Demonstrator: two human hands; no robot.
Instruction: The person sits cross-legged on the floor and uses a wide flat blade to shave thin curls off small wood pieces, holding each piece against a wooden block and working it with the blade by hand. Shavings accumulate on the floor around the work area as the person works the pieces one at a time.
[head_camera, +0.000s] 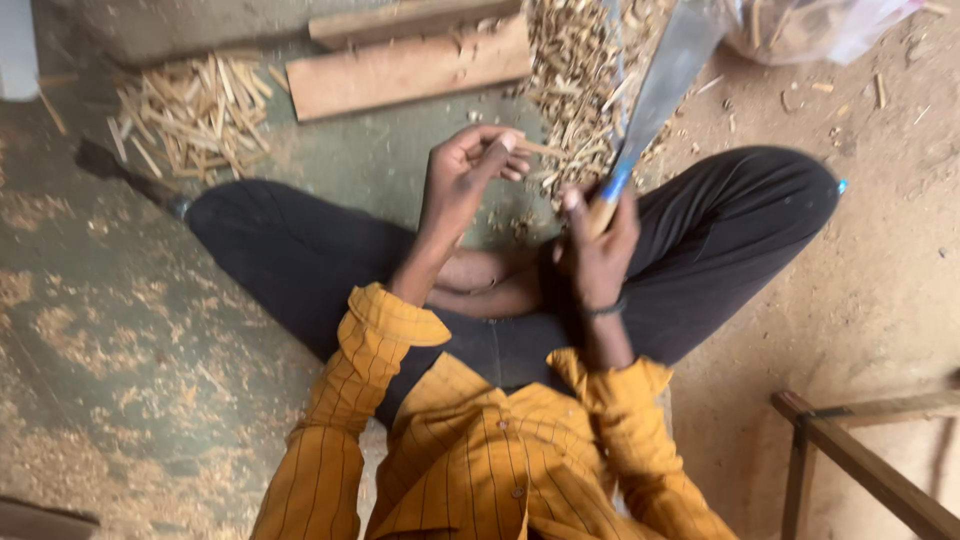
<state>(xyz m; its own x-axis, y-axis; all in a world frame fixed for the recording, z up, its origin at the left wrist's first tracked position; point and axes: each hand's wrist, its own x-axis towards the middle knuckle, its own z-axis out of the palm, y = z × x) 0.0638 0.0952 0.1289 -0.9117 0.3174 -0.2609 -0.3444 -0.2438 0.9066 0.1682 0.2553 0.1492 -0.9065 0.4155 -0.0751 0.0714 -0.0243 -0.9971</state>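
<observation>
Wooden sliver (537, 149) pinched in curled left hand (468, 172) above crossed legs (700, 240). Right hand (597, 243) fisted tight round broad blade's (665, 85) handle, just beside shavings pile (575, 75) near floor's far edge.

— How many planks lie at the top of the frame?
— Two planks (410, 70), one big knife (655, 95), and two heaps of wood splints (190, 115).
— Bags?
— One plastic bag (810, 25), upper right.
</observation>
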